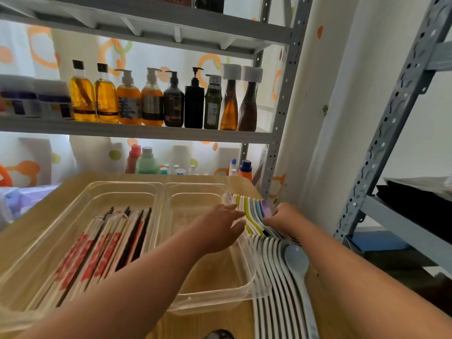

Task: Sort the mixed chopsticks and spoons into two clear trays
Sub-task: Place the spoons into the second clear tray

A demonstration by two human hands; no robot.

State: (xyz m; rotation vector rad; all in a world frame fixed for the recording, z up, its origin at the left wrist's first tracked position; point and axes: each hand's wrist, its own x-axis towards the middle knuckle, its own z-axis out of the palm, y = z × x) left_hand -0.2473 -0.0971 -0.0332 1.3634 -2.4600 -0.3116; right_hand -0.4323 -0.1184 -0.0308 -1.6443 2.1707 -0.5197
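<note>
The chopsticks (97, 250) already lay together in the left tray (49, 231) on the tabletop (31, 216). The right tray (210, 285) looked empty. Above its far edge the left hand (221, 227), fingers loosely spread, touched the fanned spoons (254, 216), which the right hand (285, 215) pinched beside the tray. The spoon step seemed underway; next they needed lowering into that tray.

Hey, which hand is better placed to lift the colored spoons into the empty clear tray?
Right. The right hand already rests on the colored spoons beside the empty tray. The left hand reaches across that tray and only touches the fan's edge.
</note>
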